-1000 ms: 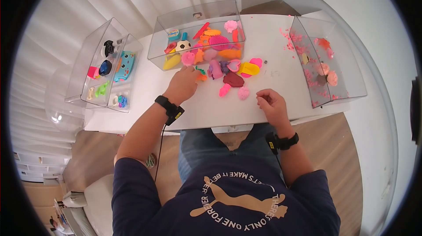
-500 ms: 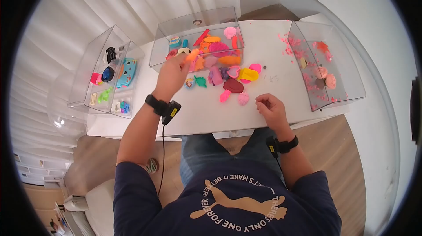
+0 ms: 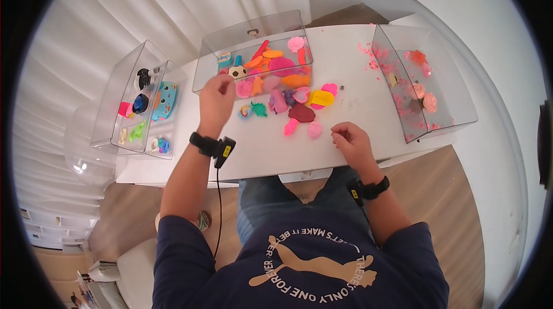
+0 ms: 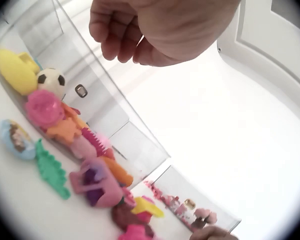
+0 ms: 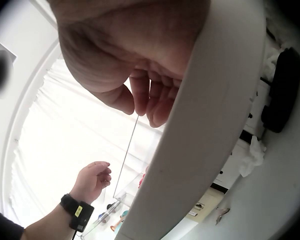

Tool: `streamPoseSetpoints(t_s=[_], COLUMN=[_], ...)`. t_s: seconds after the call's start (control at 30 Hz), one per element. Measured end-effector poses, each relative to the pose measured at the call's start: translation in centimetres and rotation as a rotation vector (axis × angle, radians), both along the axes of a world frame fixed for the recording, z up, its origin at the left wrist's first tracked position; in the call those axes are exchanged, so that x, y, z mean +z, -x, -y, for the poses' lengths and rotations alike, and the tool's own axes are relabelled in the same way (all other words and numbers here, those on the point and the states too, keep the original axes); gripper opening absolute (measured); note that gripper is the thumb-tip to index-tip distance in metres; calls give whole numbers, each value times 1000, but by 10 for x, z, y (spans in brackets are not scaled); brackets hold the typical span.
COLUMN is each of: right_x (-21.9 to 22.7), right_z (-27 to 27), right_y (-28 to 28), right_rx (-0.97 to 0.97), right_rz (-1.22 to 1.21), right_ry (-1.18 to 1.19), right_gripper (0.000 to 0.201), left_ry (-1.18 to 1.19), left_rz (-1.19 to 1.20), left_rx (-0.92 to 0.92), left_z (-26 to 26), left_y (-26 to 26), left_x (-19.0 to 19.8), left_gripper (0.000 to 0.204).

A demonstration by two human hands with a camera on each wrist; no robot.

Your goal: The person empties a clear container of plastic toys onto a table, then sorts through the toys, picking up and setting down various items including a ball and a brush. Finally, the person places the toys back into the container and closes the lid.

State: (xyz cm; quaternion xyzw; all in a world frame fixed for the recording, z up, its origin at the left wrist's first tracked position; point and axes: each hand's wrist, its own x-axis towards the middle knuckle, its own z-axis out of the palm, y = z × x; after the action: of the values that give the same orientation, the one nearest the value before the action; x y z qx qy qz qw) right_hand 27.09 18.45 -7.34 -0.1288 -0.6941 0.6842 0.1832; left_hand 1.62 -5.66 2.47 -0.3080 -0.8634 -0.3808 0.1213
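My left hand (image 3: 218, 99) is raised at the front left corner of the clear middle bin (image 3: 207, 50), fingers loosely bent and holding nothing; the left wrist view shows the empty hand (image 4: 157, 30) too. Inside the bin are a soccer ball (image 3: 237, 71), a pink shell (image 3: 296, 44) and several bright toys. Before it lie a blue round toy (image 3: 245, 112), a green dinosaur (image 3: 259, 109), a purple toy (image 3: 277, 101), a yellow toy (image 3: 321, 98) and a dark red piece (image 3: 302, 114). My right hand (image 3: 354, 145) hovers loosely curled and empty near the front edge, right of a pink strawberry-like toy (image 3: 314, 130).
At the left stands a clear divided bin (image 3: 102, 130) with a blue toy (image 3: 165, 101) and smaller toys. A clear bin (image 3: 455, 122) with pink flowers (image 3: 430, 102) stands at the right, pink bits scattered by it. A small dark ring (image 3: 341, 87) lies on the white table (image 3: 259, 156).
My left hand picked an orange toy off the table, carried it up to the middle bin and let it go; the hand is now empty and slightly back to the left. My right hand has hardly moved.
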Motion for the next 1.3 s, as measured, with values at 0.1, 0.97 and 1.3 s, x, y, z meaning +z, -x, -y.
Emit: streamPoseSetpoints(t_s=[0.1,0.97,1.3], right_x=[3,0,2], right_z=[0,0,0], right_y=[-1,0,-1], right_rx=[3,-5,2], right_rz=[6,-9,-19], right_ry=[2,16,27], right_gripper=[13,13,13], left_ry=[242,136,-168], left_rz=[-60,545,316], left_rx=[-64,-121,83], left_z=[11,-2,-23], left_y=[-20,-5,25], left_x=[-23,32,20], left_gripper=[30,25,24])
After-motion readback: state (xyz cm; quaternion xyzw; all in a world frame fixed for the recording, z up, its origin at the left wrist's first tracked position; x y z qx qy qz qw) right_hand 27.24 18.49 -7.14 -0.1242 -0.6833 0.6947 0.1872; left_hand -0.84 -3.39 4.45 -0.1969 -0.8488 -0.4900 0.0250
